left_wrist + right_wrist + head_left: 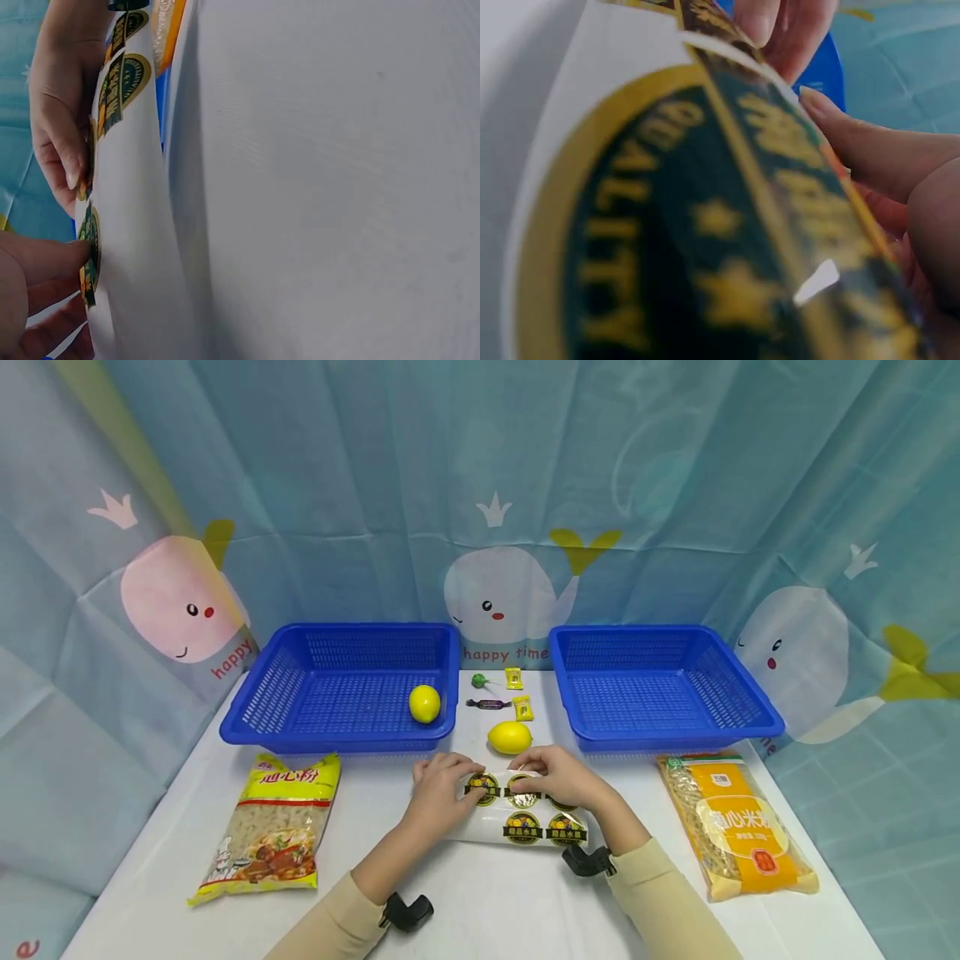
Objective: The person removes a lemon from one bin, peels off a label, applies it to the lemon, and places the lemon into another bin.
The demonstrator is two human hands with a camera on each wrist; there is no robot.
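Note:
A white sticker sheet with round black-and-gold fruit labels is held up, tilted, close over the table. My left hand pinches its upper edge, thumb in front and fingers behind. A little to the right, my right hand pinches the same edge in a like way. In the left wrist view the sheet bows away from both thumbs. One large round label fills most of the right wrist view. Just beyond the hands lies a yellow lemon on the table.
At the back stand a left blue basket with one lemon inside and a right blue basket. Between them lie a green lollipop and several wrapped candies. Pasta bags lie left and right.

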